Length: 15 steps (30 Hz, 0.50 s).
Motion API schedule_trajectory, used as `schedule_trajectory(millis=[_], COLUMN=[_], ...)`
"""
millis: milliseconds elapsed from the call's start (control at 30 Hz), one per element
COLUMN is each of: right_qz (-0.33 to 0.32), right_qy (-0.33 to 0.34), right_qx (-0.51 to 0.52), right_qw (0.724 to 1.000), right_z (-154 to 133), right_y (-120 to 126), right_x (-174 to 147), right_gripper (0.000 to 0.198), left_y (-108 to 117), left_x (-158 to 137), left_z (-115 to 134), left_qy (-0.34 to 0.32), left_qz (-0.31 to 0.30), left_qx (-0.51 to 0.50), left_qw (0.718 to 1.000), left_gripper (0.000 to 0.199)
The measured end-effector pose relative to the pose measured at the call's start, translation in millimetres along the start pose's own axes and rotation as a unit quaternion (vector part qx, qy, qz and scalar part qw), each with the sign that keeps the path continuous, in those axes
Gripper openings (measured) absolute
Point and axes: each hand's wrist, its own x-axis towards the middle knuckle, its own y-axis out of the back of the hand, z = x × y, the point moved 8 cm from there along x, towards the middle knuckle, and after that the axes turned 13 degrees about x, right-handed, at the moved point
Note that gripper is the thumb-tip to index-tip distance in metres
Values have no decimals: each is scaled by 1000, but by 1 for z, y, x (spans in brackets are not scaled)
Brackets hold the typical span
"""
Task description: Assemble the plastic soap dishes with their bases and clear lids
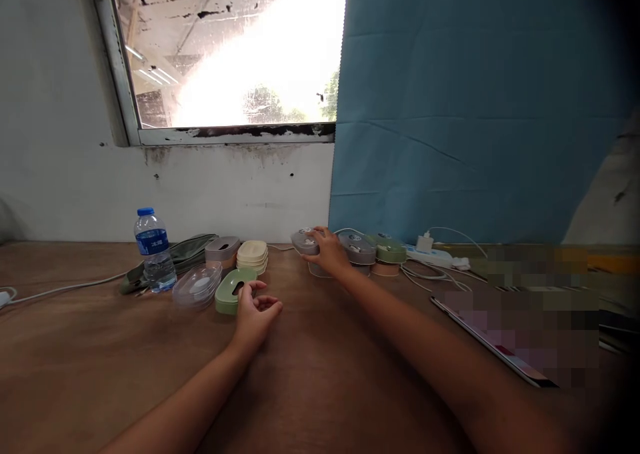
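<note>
1. While the right arm stretches toward the far edge of the bench [310,387], the right hand [331,253] arches over a grey lidded box [300,242] near the middle of that edge. Its fingers bend across the top, with the thumb at the near side; whether they squeeze the box, one cannot tell.
2. The left hand [254,315] is half open, fingers loosely curled and thumb apart, with nothing seen between them. It overlaps the right end of a green slotted piece [225,302], left of the bench's middle; contact is unclear.
3. Just left of the green piece lies a clear plastic piece [189,293]. Behind them, toward the far edge, are a grey slotted box [216,249] and a cream stack [253,251].
4. Farther left, a water bottle [151,243] stands upright before a dark green pouch [193,257], partly hiding it.
5. Right of the right hand, along the far edge, sit a second grey box [359,249] and a green lidded box [393,251], then a power strip [434,257] with cables [443,275].
6. A tablet [493,349] lies toward the bench's right side, beyond the right forearm.
</note>
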Motion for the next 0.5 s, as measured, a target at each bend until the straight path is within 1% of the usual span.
schedule_trajectory(millis=[100, 200, 333, 500], right_qz=[-18, -39, -76, -107], right_qy=[-61, -105, -125, -127], right_qx=[-46, -92, -144, -188], right_qw=[997, 989, 979, 968], right_z=[29, 43, 42, 35], right_y=[-5, -8, -16, -24], right_x=[1, -1, -3, -2], right_gripper=[54, 57, 60, 59], left_y=[7, 11, 17, 29], left_x=[1, 1, 2, 4], left_z=[3, 4, 9, 20], left_qy=[-18, -31, -52, -92], left_qz=[33, 53, 70, 109], left_qx=[43, 78, 120, 170], left_qw=[998, 995, 989, 975], left_gripper=[37, 33, 28, 22])
